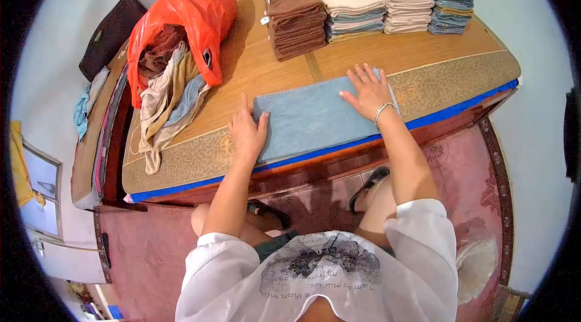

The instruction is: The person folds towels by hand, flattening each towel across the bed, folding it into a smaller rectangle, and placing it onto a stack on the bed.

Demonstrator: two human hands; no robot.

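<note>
A light blue towel point(318, 117) lies folded in a long rectangle near the front edge of the bed-like mat point(242, 74). My left hand point(247, 133) rests at the towel's left end, its fingers apart and the index finger pointing away from me. On the right end, my right hand point(368, 97) lies flat with fingers spread, a bracelet at the wrist. Neither hand grips the cloth. Beyond the towel stand folded stacks: brown cloths point(296, 26), cream over blue cloths point(351, 10), a tall cream stack point(400, 1) and blue cloths point(449, 4).
To the left, an open red plastic bag point(218, 13) spills crumpled brown, cream and blue cloths point(169, 98). Another mattress edge point(97, 140) lies further left. Below are the pinkish floor point(145, 249) and, at right, a whitish round object point(478, 267).
</note>
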